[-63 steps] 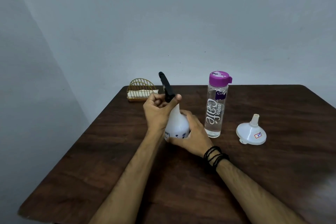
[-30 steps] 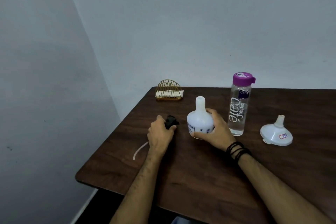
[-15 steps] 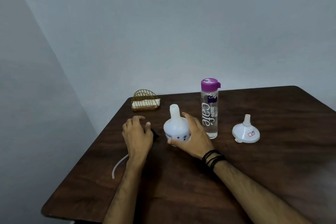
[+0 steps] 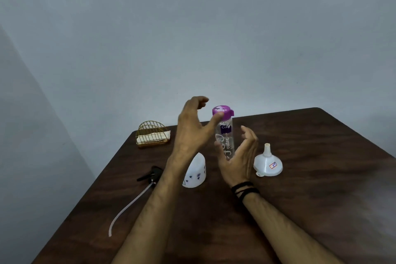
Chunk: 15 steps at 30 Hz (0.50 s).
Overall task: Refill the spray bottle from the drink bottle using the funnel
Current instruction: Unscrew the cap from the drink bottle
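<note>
left hand (image 4: 190, 133) | spread (thumb maybe touching) | drink bottle (image 4: 224, 133) cap

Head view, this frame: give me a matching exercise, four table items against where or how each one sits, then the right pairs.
Items:
1. funnel
2. drink bottle
3. spray head
4. gold wire holder

States:
A. lying on its side, off its bottle, thin tube trailing toward the near left edge
B. at the far left corner of the table
C. wide mouth down, spout pointing up, right of the bottles
D. upright, purple cap still on, between the left hand and right hand

Pairs: 1-C, 2-D, 3-A, 4-B
</note>
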Motion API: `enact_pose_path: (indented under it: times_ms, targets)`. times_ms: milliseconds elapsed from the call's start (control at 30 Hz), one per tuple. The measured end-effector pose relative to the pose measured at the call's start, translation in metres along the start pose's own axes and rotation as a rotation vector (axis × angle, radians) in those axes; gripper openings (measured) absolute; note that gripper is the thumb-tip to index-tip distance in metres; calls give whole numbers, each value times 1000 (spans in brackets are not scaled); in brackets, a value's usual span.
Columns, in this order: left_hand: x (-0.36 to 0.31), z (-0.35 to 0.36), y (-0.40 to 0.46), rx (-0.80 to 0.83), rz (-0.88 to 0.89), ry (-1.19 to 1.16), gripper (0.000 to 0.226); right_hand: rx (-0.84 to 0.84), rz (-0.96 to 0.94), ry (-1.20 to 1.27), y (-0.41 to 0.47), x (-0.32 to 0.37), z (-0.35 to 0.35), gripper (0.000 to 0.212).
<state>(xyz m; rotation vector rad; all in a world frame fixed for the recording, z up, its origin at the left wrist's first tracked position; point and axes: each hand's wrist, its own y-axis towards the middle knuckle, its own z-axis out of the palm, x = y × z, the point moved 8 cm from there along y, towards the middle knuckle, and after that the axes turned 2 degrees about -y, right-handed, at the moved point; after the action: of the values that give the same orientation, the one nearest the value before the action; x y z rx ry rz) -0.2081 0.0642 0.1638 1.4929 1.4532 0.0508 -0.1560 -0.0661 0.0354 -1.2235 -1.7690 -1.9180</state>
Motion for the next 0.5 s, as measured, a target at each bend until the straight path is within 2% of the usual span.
enact_pose_path:
  times_ms: [67,133,300,500]
  targets:
    - [-3,22,9,103,-36,-26,59,191,132,46,-3,-14,17,80]
    - [-1,39,15,169,-76,-84,56,351,198,74,-9,-23,31,70]
    - [13,49,17,91,-159,-235,39,421,189,93,-12,-29,39,60]
    - [27,49,23,14,-250,-360,58,475,175,139,-8,-35,39,60]
